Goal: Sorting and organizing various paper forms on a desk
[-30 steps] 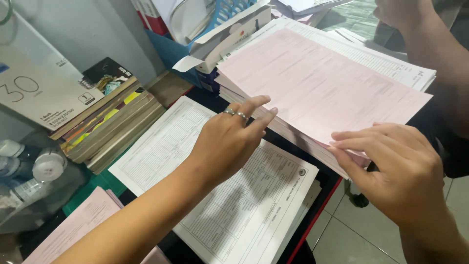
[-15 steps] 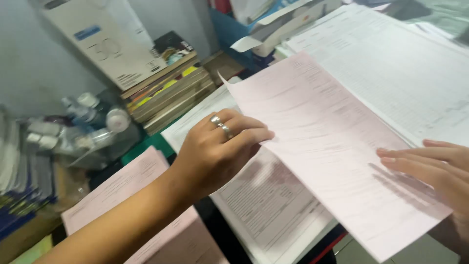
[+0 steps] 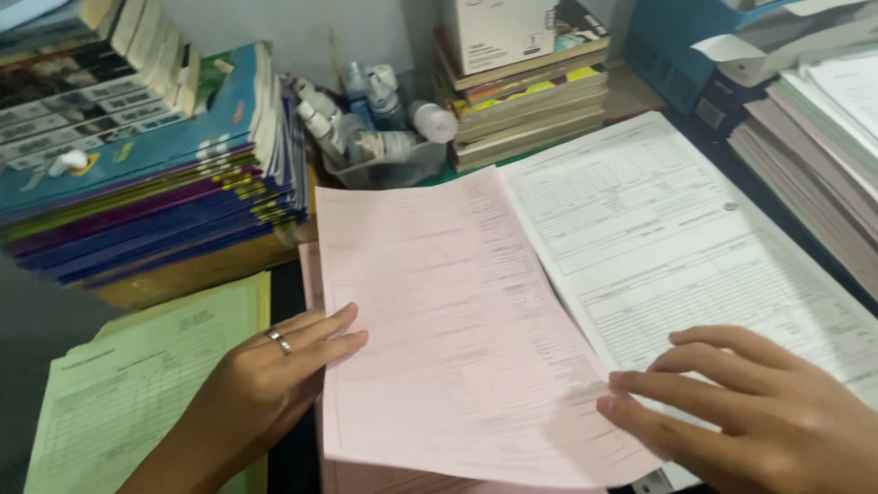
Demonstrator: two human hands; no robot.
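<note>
The pink form sheet [image 3: 448, 329] is being laid onto the pink pile between the green forms [image 3: 137, 384] and white forms [image 3: 677, 238], left hand [image 3: 265, 389] and right hand [image 3: 759, 416] flat and open-fingered at its edges, gripping nothing; squaring it likely comes next.

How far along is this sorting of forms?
Separate stacks already lie out: yellow-green forms at left, white forms at right. In hand: a pink sheet set on the pink stack between them, the left hand at its left edge, the right hand at its lower right corner. Left: a thick mixed pile at far right.
</note>
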